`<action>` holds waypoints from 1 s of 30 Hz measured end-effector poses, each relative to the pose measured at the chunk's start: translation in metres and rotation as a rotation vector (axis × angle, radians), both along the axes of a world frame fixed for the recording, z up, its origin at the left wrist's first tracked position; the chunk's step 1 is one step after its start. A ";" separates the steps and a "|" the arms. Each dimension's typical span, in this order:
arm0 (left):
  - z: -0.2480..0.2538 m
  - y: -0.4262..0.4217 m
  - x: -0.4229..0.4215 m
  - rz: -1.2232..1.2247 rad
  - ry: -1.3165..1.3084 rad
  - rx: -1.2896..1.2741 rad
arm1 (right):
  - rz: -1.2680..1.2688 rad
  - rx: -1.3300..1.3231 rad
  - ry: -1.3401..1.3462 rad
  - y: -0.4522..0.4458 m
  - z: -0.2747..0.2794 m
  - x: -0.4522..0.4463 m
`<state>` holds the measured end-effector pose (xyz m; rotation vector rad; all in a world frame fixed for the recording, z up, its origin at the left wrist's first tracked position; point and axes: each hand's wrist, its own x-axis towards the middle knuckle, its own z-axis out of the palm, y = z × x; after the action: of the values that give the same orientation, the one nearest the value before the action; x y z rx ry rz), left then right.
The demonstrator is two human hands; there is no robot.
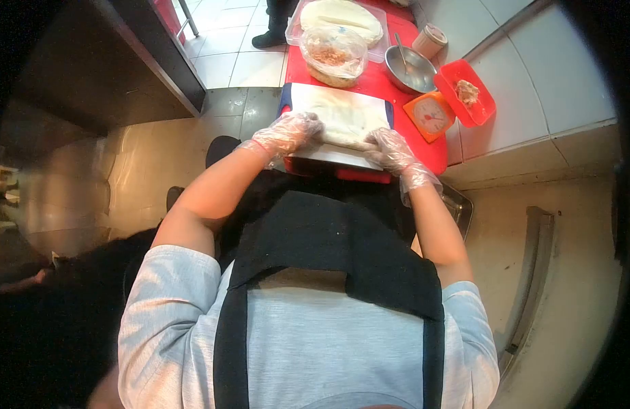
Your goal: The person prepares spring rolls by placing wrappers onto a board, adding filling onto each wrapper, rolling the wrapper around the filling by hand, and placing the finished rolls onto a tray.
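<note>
A pale sheet of flatbread (pixel 345 121) lies on a white cutting board (pixel 328 154) with dark blue ends. Its near edge looks folded over into a thick band. My left hand (pixel 287 133), in a clear plastic glove, is closed on the left end of that edge. At the right end, my gloved right hand (pixel 391 148) pinches the same edge. Whatever may lie inside the fold is hidden. Beyond the board sits a bag of orange-brown shredded filling (pixel 332 56), resting on a container.
More flatbreads (pixel 342 20) lie in a clear plastic tub at the back. To the right are a metal bowl (pixel 409 73) with a spoon, an orange scale (pixel 431 117), a red tray (pixel 480 102) holding pale food, and a white jar (pixel 431 41). A person's shoe (pixel 268 39) shows beyond.
</note>
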<state>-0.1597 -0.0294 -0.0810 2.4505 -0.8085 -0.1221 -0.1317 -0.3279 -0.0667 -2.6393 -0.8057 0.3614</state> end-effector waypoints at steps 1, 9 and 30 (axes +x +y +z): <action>0.003 -0.001 0.000 0.002 -0.003 0.040 | 0.039 0.017 -0.060 0.000 0.001 0.001; 0.011 -0.002 -0.013 -0.042 -0.106 -0.057 | 0.057 -0.102 0.031 -0.004 0.008 -0.009; -0.021 -0.015 -0.031 0.072 -0.159 0.031 | 0.146 0.243 -0.324 0.013 -0.025 -0.037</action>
<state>-0.1906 -0.0441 -0.1015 2.5393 -0.7888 0.0883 -0.1684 -0.3153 -0.0914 -2.4469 -1.0718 -0.1279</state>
